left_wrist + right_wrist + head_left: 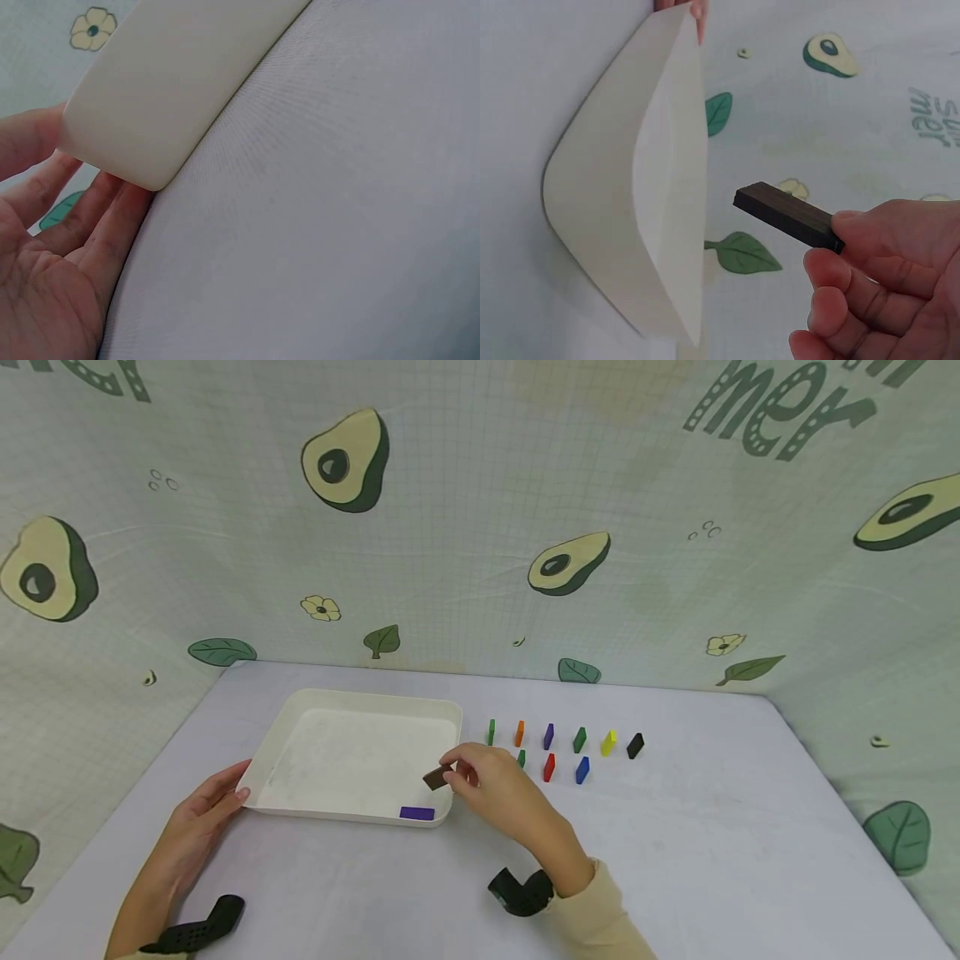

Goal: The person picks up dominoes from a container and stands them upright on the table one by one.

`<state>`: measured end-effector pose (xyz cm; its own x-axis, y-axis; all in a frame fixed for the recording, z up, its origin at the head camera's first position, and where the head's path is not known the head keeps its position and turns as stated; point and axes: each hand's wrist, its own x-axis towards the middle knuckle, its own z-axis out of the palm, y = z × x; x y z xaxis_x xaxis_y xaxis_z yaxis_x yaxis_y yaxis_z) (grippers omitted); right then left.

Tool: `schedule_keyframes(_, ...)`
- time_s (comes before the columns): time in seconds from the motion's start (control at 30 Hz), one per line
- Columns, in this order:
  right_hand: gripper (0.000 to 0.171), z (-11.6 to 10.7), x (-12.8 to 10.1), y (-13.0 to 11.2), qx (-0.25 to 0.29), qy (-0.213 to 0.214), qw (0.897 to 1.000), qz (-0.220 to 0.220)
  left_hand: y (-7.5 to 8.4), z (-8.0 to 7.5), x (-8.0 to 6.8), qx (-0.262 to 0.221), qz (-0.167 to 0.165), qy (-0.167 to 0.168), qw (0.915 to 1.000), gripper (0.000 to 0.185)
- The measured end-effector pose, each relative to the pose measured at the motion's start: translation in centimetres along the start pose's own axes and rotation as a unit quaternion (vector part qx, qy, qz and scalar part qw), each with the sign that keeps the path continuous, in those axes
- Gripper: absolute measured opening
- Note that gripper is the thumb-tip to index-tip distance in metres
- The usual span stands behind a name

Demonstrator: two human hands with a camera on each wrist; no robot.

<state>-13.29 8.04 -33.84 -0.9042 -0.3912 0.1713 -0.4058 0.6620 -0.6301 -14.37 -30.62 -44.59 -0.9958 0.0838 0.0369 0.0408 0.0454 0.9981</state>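
Note:
A white tray lies on the table, and a purple block rests flat inside it near the front right corner. My right hand pinches a dark brown block just above the tray's right edge; the right wrist view shows that brown block held by one end between thumb and fingers, beside the tray. My left hand rests with straight fingers against the tray's front left corner.
Right of the tray stand small upright blocks in two rows: green, orange, purple, dark green, yellow, black, then red and blue. An avocado-print cloth walls the table.

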Motion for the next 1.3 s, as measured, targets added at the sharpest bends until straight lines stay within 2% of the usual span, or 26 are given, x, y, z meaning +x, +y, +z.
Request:
schedule_keyframes(0.3, 0.015, -2.3, -0.7, 0.7, 0.013, 0.041, 0.999, 0.018, 0.1, 0.2, -0.2, -0.006, 0.001, -0.009, 0.9999, 0.051)
schedule_keyframes(0.67, 0.015, -5.8, -1.9, 2.8, 0.025, 0.073, 0.996, 0.047, -0.1, 0.0, -0.2, -0.013, 0.007, -0.015, 0.9998, 0.049)
schedule_keyframes(1.07, 0.017, -8.7, -3.4, 4.6, -0.017, 0.098, 0.991, 0.085, -0.1, -0.1, -0.3, -0.023, 0.029, -0.031, 0.9989, 0.045)
schedule_keyframes(1.3, 0.020, -9.4, -3.9, 5.4, -0.021, 0.091, 0.990, 0.103, -0.1, -0.1, -0.3, -0.027, 0.030, -0.034, 0.9986, 0.045)
